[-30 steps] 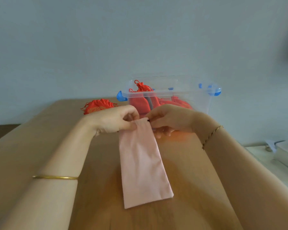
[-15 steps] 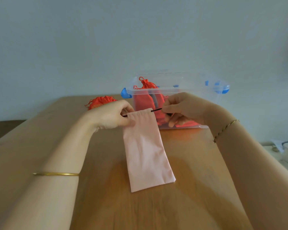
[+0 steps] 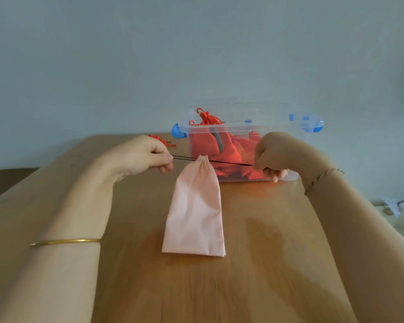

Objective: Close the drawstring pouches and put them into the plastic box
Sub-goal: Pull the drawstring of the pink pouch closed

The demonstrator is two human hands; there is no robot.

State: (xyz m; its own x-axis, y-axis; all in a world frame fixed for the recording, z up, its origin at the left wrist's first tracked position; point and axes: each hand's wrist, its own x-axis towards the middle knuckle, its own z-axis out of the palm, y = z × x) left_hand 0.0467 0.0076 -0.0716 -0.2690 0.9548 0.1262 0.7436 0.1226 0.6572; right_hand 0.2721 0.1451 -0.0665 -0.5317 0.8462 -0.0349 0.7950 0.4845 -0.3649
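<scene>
Your pink pouch (image 3: 196, 206) lies on the table (image 3: 273, 257) just in front of the box (image 3: 243, 125). Its long axis runs from you toward the box, the gathered mouth points at the box and the flat bottom edge is nearest to you. The mouth is bunched narrow, and the black cord (image 3: 229, 162) comes out of it to both sides in a nearly straight line. Your left hand (image 3: 140, 157) is left of the mouth, with thumb and fingers curled and pinching one end of the cord. Your right hand (image 3: 273, 155) is right of the mouth, in front of the box wall, also curled and pinching the other end. Inside the box lie several red pouches (image 3: 210, 145). One more red pouch (image 3: 162, 139) lies on the table left of the box, partly hidden behind your left hand.
</scene>
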